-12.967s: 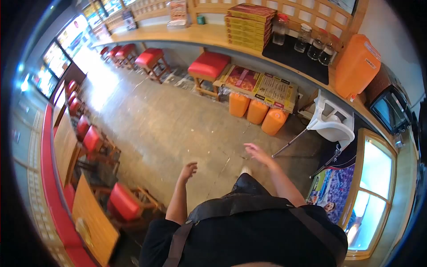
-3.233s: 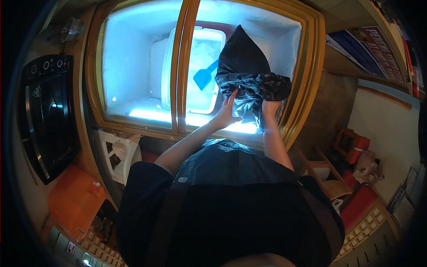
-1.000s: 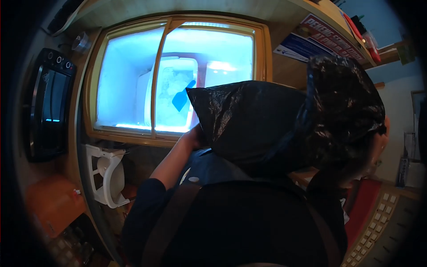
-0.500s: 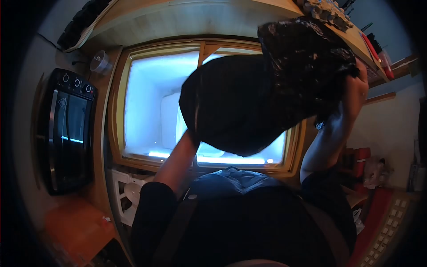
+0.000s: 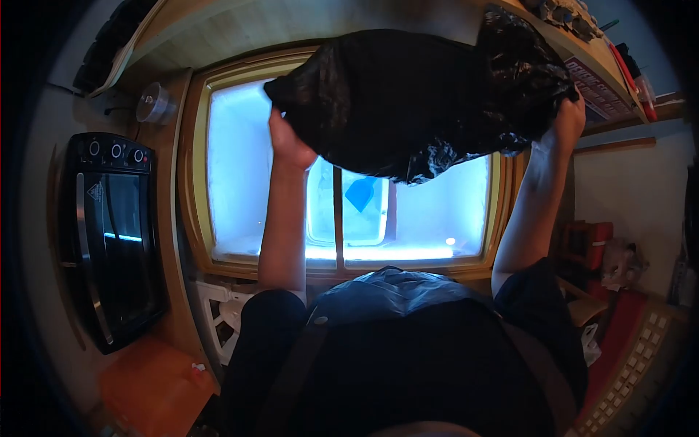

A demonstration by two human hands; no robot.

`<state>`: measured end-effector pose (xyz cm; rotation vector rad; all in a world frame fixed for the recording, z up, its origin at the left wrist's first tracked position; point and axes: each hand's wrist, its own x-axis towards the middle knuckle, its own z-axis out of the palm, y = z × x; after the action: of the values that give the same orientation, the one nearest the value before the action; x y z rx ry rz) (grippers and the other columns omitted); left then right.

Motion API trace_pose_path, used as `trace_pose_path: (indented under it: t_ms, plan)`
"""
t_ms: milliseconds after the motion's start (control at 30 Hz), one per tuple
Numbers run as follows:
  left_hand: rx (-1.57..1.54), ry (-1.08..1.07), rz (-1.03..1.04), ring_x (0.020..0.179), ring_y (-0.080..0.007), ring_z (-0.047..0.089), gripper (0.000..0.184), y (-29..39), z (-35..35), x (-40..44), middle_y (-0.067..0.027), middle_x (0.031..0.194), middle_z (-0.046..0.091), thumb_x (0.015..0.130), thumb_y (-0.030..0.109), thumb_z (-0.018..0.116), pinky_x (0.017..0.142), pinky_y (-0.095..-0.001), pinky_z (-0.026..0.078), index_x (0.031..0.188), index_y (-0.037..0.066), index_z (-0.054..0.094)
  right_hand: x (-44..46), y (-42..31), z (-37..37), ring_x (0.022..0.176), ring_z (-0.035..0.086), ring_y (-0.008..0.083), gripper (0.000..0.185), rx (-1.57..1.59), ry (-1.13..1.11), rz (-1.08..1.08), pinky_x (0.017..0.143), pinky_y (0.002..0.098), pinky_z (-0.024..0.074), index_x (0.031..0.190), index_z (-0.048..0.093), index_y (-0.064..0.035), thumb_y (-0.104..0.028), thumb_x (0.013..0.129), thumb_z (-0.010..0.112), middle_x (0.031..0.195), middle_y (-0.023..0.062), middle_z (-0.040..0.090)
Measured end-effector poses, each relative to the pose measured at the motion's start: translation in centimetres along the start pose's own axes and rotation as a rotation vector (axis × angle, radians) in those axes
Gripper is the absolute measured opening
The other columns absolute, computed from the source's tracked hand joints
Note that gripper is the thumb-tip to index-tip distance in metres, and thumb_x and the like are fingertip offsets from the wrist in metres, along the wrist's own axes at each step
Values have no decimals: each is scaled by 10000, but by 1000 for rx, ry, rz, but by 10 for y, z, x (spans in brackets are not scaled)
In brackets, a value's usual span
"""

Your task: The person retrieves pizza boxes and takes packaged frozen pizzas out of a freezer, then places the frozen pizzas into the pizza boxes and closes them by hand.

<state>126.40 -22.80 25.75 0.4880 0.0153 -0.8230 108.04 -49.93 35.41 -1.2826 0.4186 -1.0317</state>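
Observation:
A large black plastic bag (image 5: 408, 102) is stretched between my two hands, up over the lit freezer. My left hand (image 5: 291, 142) grips its left edge, with the fingers partly hidden behind the plastic. At the right end my right hand (image 5: 568, 120) is closed on a bunched part of the bag. Whether anything is inside the bag I cannot tell. Below it the glass-topped freezer (image 5: 240, 197) glows bluish white. A pale container (image 5: 371, 231) with a blue patch shows inside, behind a dark central divider.
To the left stands a black toaster oven (image 5: 113, 226), with a clear plastic tub (image 5: 155, 104) near it. An orange surface (image 5: 156, 390) lies at lower left. A wooden shelf (image 5: 255, 44) crosses the far side, with egg cartons (image 5: 564, 14) at its right end.
My left hand has risen from the freezer's near side to the bag's upper left edge. The bag has moved up and spread wider, uncovering more of the freezer.

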Motion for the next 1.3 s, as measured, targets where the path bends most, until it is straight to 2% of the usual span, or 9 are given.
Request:
trace_pose_path:
  t_ms: [300, 600, 667, 833, 900, 1000, 1133, 1200, 1300]
  plan:
    - [931, 184, 383, 984, -245, 569, 422, -82, 24, 94, -166, 1113, 540, 866, 86, 335, 849, -340, 474, 1281, 18, 367, 40, 51, -114, 825, 605, 147, 261, -428, -219, 257, 712, 277, 513, 1122, 496, -44, -103, 870, 457, 970, 78, 587]
    - [546, -6, 60, 1079, -265, 489, 488, -38, 14, 74, -142, 1279, 463, 944, 386, 275, 982, -428, 341, 1262, 49, 427, -37, 56, -233, 1095, 522, 211, 671, -174, -151, 452, 959, 353, 401, 1276, 409, -13, -458, 815, 606, 1209, 111, 527]
    - [717, 338, 158, 1153, -235, 438, 457, -19, 25, 53, -101, 1225, 515, 927, 362, 303, 981, -379, 331, 1218, 50, 468, -63, 44, -235, 1065, 540, 201, 635, -139, -121, 364, 943, 342, 408, 1224, 464, 0, -436, 797, 640, 1157, 107, 554]
    - [1066, 188, 1143, 1076, -203, 451, 257, -53, 93, -2, -97, 1104, 511, 881, 153, 456, 955, -317, 333, 1100, 30, 511, -87, 0, -142, 1082, 528, 201, 526, -1, -496, 188, 959, 343, 391, 1099, 551, 38, -376, 787, 638, 1119, 128, 568]
    - [1170, -536, 1319, 899, -156, 538, 212, -74, 124, -13, -93, 1040, 545, 817, 56, 481, 787, -266, 445, 1009, 33, 568, -95, -17, -104, 1096, 521, 213, 441, 61, -760, 288, 957, 344, 390, 1071, 564, 42, -267, 761, 626, 1101, 144, 572]
    - [1501, -968, 661, 734, -232, 584, 150, -107, 173, -60, -111, 833, 602, 752, 79, 494, 684, -346, 465, 862, 30, 583, -128, -26, -56, 1163, 451, 210, 472, -474, -896, 193, 989, 334, 338, 1200, 486, 12, -82, 750, 589, 1184, 156, 510]
    - [2388, -838, -176, 914, -297, 597, 218, -102, 170, -68, -144, 892, 594, 821, 195, 498, 806, -456, 453, 957, 35, 557, -133, -53, -30, 1179, 447, 302, 623, -663, -1248, 215, 919, 337, 411, 1296, 418, -78, 50, 693, 508, 1303, 183, 408]
    - [2858, -310, 232, 1036, -388, 528, 364, -90, 142, -82, -188, 1104, 518, 821, 268, 561, 872, -617, 366, 1129, 85, 496, -132, -37, -50, 1185, 440, 310, 708, -665, -1352, 94, 911, 340, 416, 1353, 371, -146, 60, 686, 490, 1347, 181, 351]
    - [2841, 167, 210, 1114, -439, 446, 681, -53, 153, -81, -212, 1329, 330, 736, 244, 686, 876, -694, 297, 1316, 166, 340, -104, -21, -77, 1182, 426, 286, 812, -503, -1306, -11, 946, 345, 406, 1399, 285, -153, 40, 636, 484, 1365, 139, 330]
